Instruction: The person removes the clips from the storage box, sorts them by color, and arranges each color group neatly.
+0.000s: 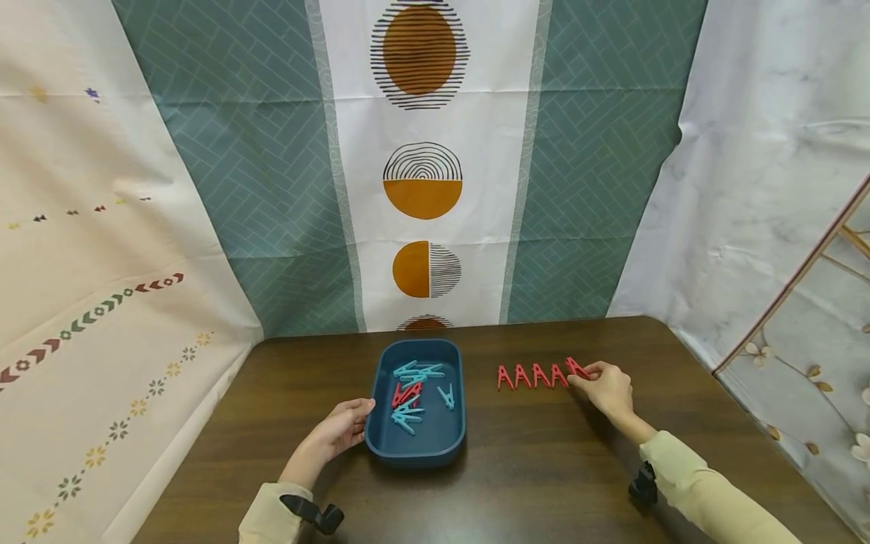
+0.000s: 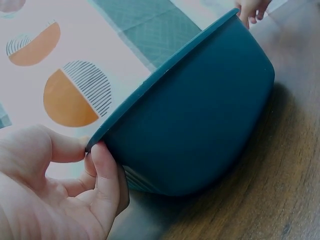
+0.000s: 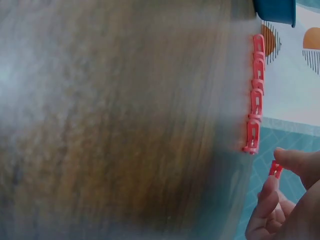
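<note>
My left hand (image 1: 342, 427) grips the left rim of a dark blue plastic basin (image 1: 414, 456), thumb above and fingers below the lip, as the left wrist view shows. Inside lie several light blue clothespins (image 1: 446, 397) and a few red clothespins (image 1: 411, 393). To the right, my right hand (image 1: 607, 387) pinches a red clothespin (image 1: 577, 369) between thumb and fingers at the end of a row. That row of red clothespins (image 1: 522, 376) stands side by side on the table, legs toward me. In the right wrist view the pinched clothespin (image 3: 275, 169) shows between the fingertips.
The brown wooden table (image 1: 516, 483) carries the basin and the row. A patterned cloth (image 1: 435, 151) hangs behind the table's far edge, with light fabric on both sides. Dark wrist cameras (image 1: 326, 517) are strapped to both wrists.
</note>
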{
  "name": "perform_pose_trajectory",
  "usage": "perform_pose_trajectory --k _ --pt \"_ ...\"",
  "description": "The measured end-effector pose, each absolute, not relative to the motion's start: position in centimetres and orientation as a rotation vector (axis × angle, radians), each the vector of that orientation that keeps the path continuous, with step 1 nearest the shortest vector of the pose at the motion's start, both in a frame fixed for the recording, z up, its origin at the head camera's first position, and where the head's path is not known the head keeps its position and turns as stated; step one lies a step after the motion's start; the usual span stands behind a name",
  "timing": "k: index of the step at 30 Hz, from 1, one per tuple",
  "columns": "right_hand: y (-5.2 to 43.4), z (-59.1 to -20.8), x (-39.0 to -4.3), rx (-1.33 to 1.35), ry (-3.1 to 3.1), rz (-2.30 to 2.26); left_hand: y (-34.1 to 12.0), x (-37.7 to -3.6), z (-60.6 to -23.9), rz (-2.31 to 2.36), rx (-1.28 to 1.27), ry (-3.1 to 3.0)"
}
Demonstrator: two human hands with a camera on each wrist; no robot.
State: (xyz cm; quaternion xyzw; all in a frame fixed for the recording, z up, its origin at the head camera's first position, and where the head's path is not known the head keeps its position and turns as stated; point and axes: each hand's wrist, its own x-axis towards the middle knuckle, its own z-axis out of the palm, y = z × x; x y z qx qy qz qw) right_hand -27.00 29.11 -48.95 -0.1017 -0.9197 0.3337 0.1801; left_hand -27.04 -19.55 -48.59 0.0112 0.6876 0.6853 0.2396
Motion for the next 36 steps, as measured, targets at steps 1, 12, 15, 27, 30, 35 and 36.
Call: perform_pose_trajectory --k 1,12,15,27,30,35,36 --pt "29.2 -49.0 -26.9 -0.304 -2.617 0.947 -19.5 -27.0 -48.5 1.874 0.029 1.886" --pt "30.2 -49.4 -27.3 -0.399 -2.747 0.968 -19.3 -27.1 -48.4 1.874 0.023 1.892" --pt "30.3 -49.3 -27.6 -0.384 -2.777 0.955 -19.3 -27.1 -48.4 1.876 0.022 1.891" --pt "30.0 -48.9 -28.0 -0.33 -2.836 0.951 -19.6 -27.0 -48.3 1.873 0.006 1.893" --pt "30.1 -48.8 -28.1 -0.327 -2.839 0.945 -19.6 -27.0 -48.4 1.875 0.0 1.893" --pt "30.0 -48.3 -28.2 -0.341 -2.801 0.936 -19.6 -27.0 -48.5 1.874 0.014 1.895" --pt "29.9 -48.1 -28.2 -0.334 -2.786 0.937 -19.5 -27.0 -48.5 1.874 0.016 1.896"
